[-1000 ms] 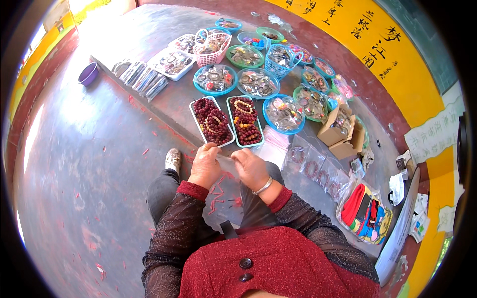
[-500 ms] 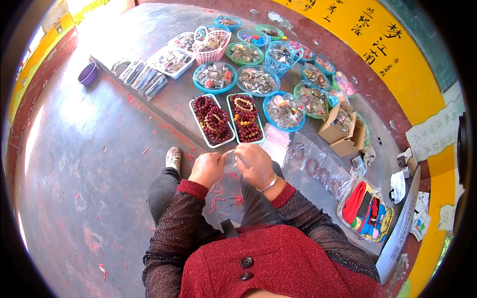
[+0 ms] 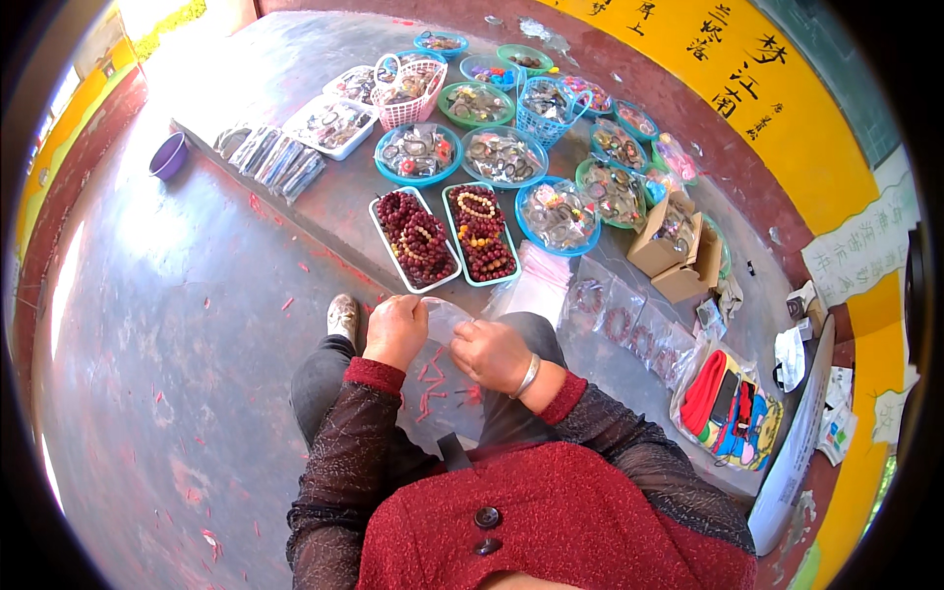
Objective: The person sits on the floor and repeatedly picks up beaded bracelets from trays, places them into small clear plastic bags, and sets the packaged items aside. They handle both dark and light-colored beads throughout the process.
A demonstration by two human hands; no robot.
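Both hands grip a thin clear plastic bag [image 3: 447, 317], stretched between them above my lap. My left hand [image 3: 395, 332] is closed on its left edge. My right hand [image 3: 492, 352], with a silver bangle at the wrist, pinches the other side. Just beyond are two pale shallow trays, the left tray [image 3: 433, 285] heaped with dark red bead bracelets [image 3: 425, 241], the right tray [image 3: 499, 279] with dark red, amber and cream ones [image 3: 482, 236]. A stack of pinkish clear bags [image 3: 539, 283] lies right of the trays. Bagged bracelets [image 3: 621, 324] lie farther right.
Several round basins and baskets of small packaged goods [image 3: 506, 157] crowd the raised floor ahead. Open cardboard boxes [image 3: 678, 256] stand right. A colourful bag with a red cloth [image 3: 733, 408] lies near my right side. A purple basin [image 3: 169, 155] sits far left. Red scraps [image 3: 430, 383] litter the floor.
My hands have moved apart and slightly lower, the left one a little leftward. The clear bag now spreads wider between them. The view has shifted slightly.
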